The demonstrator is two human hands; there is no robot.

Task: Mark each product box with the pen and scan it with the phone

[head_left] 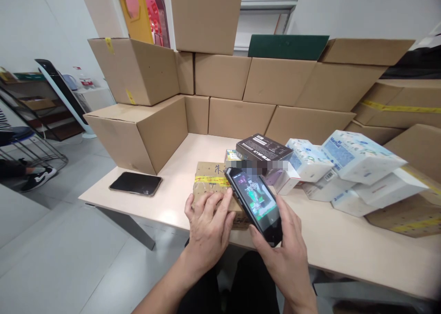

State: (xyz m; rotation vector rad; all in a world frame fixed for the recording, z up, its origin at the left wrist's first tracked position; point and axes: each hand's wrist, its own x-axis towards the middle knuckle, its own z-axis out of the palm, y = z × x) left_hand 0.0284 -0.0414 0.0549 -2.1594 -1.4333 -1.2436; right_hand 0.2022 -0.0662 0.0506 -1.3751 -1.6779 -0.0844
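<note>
A small cardboard box (203, 172), banded with yellow tape (211, 180) and marked with dark handwriting, sits at the front edge of a pale table (172, 185) in the center of the head camera's view. The box is closed, its contents hidden. Large cardboard cartons (223, 75) line the back of the table in stacked rows, and what they hold cannot be seen; a dark green panel (288, 47) shows above the row at upper right. Right of center, a dark brown box (263, 148) lies tilted on smaller cartons, near white packs (358, 155) with blue print. At lower center, the left hand (210, 220) rests on the small box, fingers loosely bent and slightly apart, pressed to its top rather than wrapped around it. The right hand (287, 245) grasps a black handheld device (260, 206), thumb on one side and fingers on the other, its lit screen facing up above the box's right side. A dark-screened smartphone (136, 184) lies on the table at left.
</note>
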